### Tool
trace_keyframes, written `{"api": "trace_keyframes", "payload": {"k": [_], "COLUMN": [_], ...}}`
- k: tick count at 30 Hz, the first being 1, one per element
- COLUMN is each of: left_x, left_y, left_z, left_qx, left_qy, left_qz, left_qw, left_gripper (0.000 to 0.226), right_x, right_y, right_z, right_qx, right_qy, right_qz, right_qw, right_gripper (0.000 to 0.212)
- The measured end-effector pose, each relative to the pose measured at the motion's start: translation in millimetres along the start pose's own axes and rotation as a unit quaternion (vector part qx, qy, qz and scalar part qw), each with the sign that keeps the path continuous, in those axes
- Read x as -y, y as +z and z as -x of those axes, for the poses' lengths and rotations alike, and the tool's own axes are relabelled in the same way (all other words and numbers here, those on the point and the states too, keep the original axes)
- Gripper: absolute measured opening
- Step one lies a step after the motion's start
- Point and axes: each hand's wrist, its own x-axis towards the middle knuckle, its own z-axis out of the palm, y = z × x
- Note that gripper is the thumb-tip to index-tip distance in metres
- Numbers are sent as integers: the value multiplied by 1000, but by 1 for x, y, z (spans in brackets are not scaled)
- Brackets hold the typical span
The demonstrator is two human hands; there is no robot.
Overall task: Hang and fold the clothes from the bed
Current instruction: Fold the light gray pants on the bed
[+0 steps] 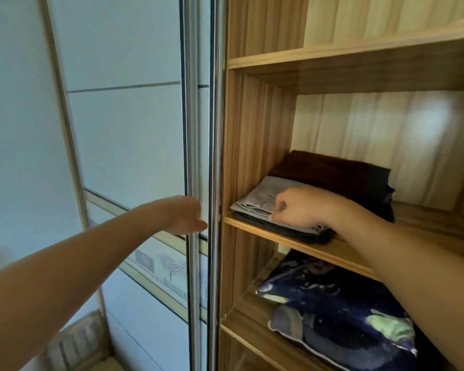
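Note:
A folded grey garment (260, 199) lies on top of a folded dark one (279, 229) at the front left of a wooden wardrobe shelf (292, 243). My right hand (300, 207) rests on the grey garment with its fingers curled down onto the cloth. Behind them sits a folded dark brown stack (340, 175). My left hand (186, 215) reaches to the metal edge of the sliding wardrobe door (196, 156), fingers bent around the frame.
On the shelf below lies a dark blue patterned cushion or bag (340, 314). A bare shelf (359, 57) runs above. The pale sliding door panels (118, 143) fill the left half, with a tree-print band low down.

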Motion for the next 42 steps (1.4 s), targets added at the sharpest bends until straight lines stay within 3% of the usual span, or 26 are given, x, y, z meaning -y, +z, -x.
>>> {"api": "trace_keyframes", "payload": {"k": [3, 6, 10, 12, 15, 19, 29, 34, 40, 42], "left_x": [3, 8, 13, 15, 14, 13, -19, -59, -119, -137], "left_y": [10, 23, 41, 50, 57, 56, 59, 62, 66, 68], "left_z": [-1, -12, -32, -42, -51, -54, -44, -30, -10, -4], "left_qx": [2, -48, -100, -101, -95, -110, -106, -106, -172, -200], "left_qy": [7, 2, 7, 20, 45, 62, 111, 169, 268, 303], "left_qz": [18, 73, 207, 257, 309, 361, 329, 297, 149, 82], "left_qw": [1000, 996, 973, 961, 945, 924, 932, 934, 936, 928], "left_gripper": [40, 53, 69, 72, 78, 70, 69, 59, 67, 71], "right_x": [13, 35, 68, 84, 102, 105, 82, 42, -10, -28], "right_y": [-5, -18, -35, -44, -54, -49, -41, -39, -39, -40], "right_z": [0, -6, -40, -65, -94, -108, -74, -37, 20, 41], "right_qx": [-17, -115, -270, -310, -301, -261, -291, -332, -382, -382], "right_qy": [-6, -53, -174, -204, -196, -167, -127, -142, -102, -84], "right_qz": [24, 73, 129, 192, 326, 415, 441, 458, 425, 461], "right_qw": [1000, 989, 938, 909, 874, 855, 839, 813, 814, 796], "right_gripper": [35, 30, 19, 27, 49, 50, 40, 15, 14, 8]}}
